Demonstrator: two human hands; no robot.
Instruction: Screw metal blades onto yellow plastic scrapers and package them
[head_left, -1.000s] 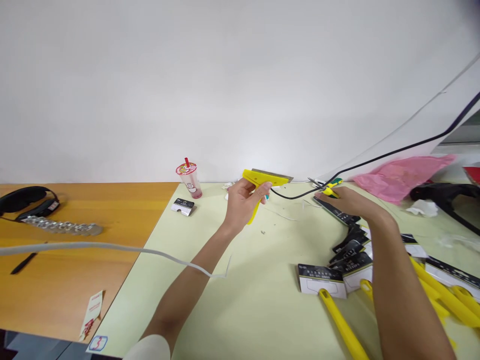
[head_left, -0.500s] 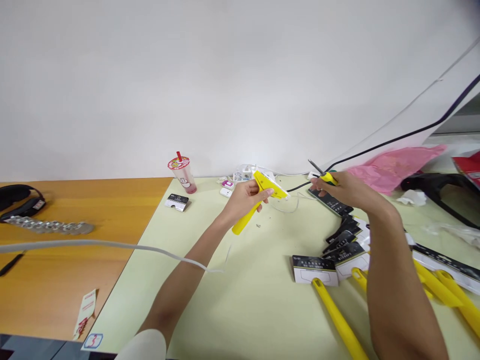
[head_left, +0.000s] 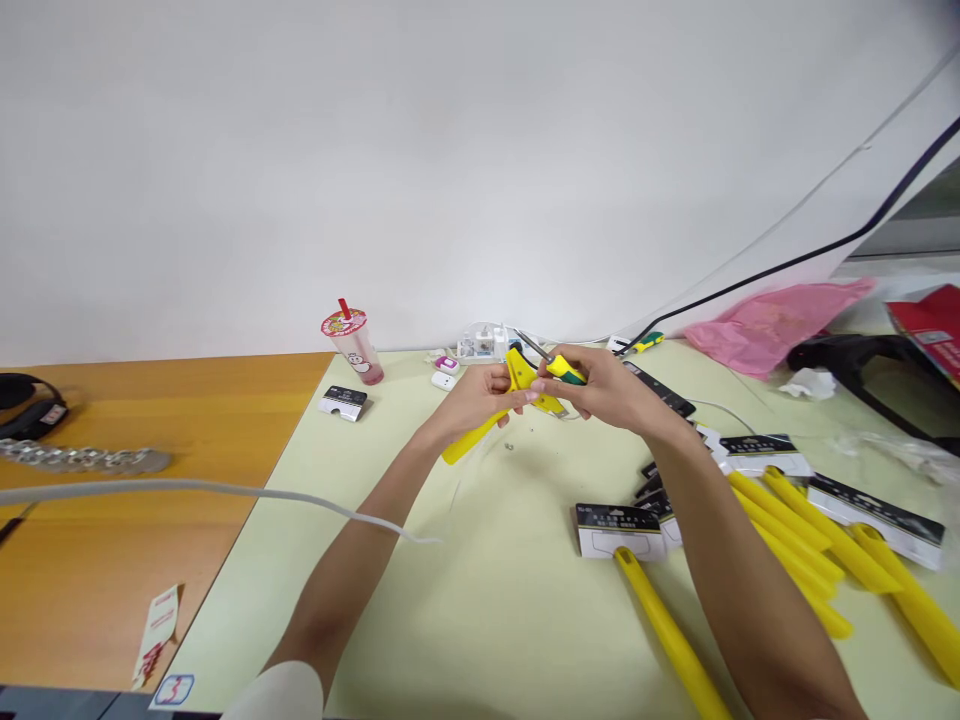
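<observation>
Above the pale green table (head_left: 480, 600), my left hand (head_left: 474, 400) is closed round a yellow scraper (head_left: 471, 440), its handle slanting down to the left and its triangular head up. My right hand (head_left: 606, 388) grips a screwdriver (head_left: 565, 370) with a yellow and green handle, the shaft pointing up and left. Fingers of that same hand also reach the scraper's head, so both hands meet there. Small metal bits (head_left: 509, 447), perhaps screws, lie on the table just below.
Several yellow handles (head_left: 667, 630) and black-and-white cards (head_left: 621, 530) lie to the right. A cup with a straw (head_left: 356, 350) stands at the back left, near a folded card (head_left: 343, 402). Behind are a phone (head_left: 660, 390), a power strip (head_left: 484, 345) and a pink bag (head_left: 776, 325).
My right hand has moved left with the screwdriver, from near the phone to the scraper's head. Another yellow-green handle now shows at the back. The view has shifted slightly.
</observation>
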